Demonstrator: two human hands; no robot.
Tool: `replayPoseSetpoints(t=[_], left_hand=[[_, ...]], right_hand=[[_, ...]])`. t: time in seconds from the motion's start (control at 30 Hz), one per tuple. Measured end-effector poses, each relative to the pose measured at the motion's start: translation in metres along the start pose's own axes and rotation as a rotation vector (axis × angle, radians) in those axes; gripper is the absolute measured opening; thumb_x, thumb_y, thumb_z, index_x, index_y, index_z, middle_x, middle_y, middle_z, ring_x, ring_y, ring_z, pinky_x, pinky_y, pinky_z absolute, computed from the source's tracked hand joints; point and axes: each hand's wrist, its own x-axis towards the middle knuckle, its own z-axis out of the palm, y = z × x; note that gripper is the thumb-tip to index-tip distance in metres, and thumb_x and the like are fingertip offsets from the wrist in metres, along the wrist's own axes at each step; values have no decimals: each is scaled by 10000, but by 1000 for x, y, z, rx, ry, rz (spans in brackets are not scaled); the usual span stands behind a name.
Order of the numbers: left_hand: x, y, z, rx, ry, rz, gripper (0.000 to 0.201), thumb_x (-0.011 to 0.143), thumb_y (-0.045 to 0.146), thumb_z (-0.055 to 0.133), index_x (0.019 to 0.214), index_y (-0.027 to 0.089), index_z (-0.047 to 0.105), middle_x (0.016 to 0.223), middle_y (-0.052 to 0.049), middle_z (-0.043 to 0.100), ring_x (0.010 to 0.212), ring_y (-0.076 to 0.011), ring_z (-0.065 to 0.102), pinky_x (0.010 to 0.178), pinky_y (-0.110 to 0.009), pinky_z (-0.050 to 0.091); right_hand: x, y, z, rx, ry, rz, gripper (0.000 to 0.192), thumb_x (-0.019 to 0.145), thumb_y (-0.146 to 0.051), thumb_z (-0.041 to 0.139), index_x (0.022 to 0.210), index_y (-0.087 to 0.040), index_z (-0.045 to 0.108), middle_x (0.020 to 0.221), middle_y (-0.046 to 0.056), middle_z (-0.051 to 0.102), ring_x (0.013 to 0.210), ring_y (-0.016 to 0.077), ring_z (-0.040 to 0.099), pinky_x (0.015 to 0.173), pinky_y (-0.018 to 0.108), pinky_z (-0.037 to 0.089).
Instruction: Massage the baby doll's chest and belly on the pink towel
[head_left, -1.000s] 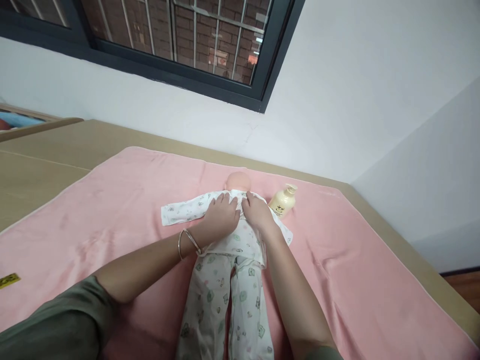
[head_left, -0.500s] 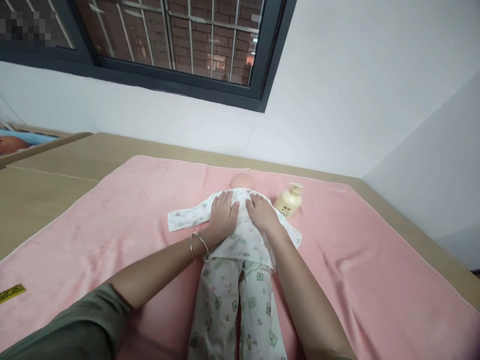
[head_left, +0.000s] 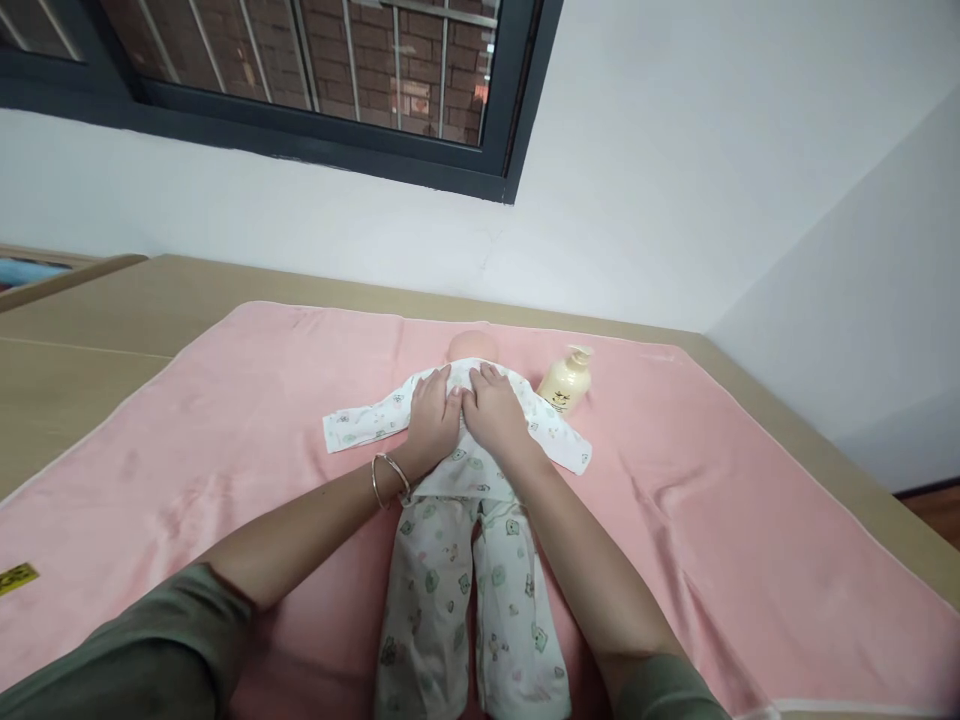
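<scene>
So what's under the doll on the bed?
The doll lies on a pink towel. Both hands, left hand and right hand, press flat on its top. The towel beneath it is covered.

Soft cloth on a matt bed

The towel (head_left: pixel 225 420) is pink, plush cloth; the doll's suit (head_left: pixel 465 570) is thin printed cotton; its head (head_left: pixel 471 347) and the bottle (head_left: pixel 564 382) look smooth plastic; the bangle (head_left: pixel 390 478) is shiny metal.

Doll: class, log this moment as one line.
left hand: flat on doll | right hand: flat on doll | bottle: beside doll | towel: underneath
</scene>
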Motion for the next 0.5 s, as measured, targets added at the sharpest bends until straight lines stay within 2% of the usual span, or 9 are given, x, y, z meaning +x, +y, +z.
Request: replayPoseSetpoints(t=[0.17, 0.33, 0.4, 0.5], left_hand=[[0, 0, -1, 3, 0, 13, 509, 1050, 370, 253, 1430, 144, 505, 1464, -174, 592, 1365, -288, 535, 1218, -525, 354], [1, -1, 0, -1, 10, 6, 505, 1049, 379, 256, 1405, 147, 529, 1437, -169, 613, 1330, -291, 558, 1199, -528, 375], [1, -1, 0, 0, 9, 8, 501, 1049, 378, 256, 1397, 150, 536, 1426, -165, 620, 1323, -288, 563, 1195, -520, 379], [1, -2, 1, -7, 14, 14, 499, 1045, 372, 265, 1387, 137, 541, 1425, -176, 617, 1323, -292, 560, 1191, -513, 379]], right_hand=[[0, 1, -6, 59, 130, 55, 560, 1014, -231, 369, 1548, -74, 439, 1656, 157, 373, 1565, 253, 273, 1274, 404, 201], [-3, -3, -2, -7, 9, -12, 510, 1033, -265, 374, 1485, -84, 525, 1603, 197, 447, 1516, 306, 365, 1250, 477, 239], [-4, -4, -5, -14, 30, -19, 502, 1038, -267, 365, 1472, -87, 541, 1601, 192, 453, 1505, 306, 381, 1244, 466, 255], [-4, -5, -11, -19, 131, -1, 501, 1032, -239, 364, 1471, -75, 541, 1621, 179, 427, 1509, 293, 375, 1251, 433, 248]])
